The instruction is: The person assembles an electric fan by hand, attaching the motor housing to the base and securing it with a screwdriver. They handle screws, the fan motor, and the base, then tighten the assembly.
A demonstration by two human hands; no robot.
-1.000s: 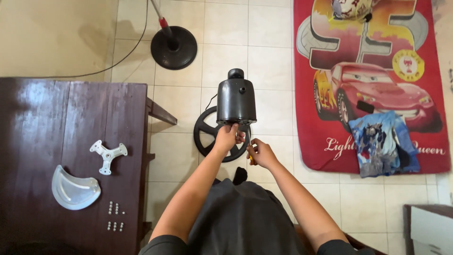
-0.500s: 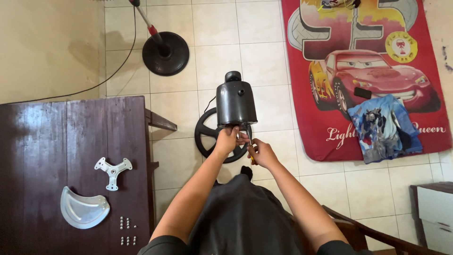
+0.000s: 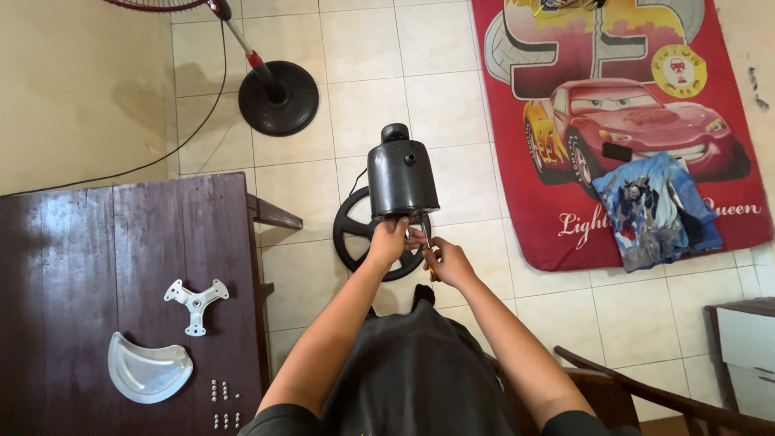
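The left hand (image 3: 388, 239) grips the lower rim of the black motor housing (image 3: 402, 176), fingers curled. Just beside it, the right hand (image 3: 446, 262) is closed around a screwdriver (image 3: 427, 235), whose tip meets that rim.

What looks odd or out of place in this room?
The fan is in pieces: its black motor housing is held bare, with no blades, while a white three-armed bracket, a curved clear cover and loose screws lie on the dark table.
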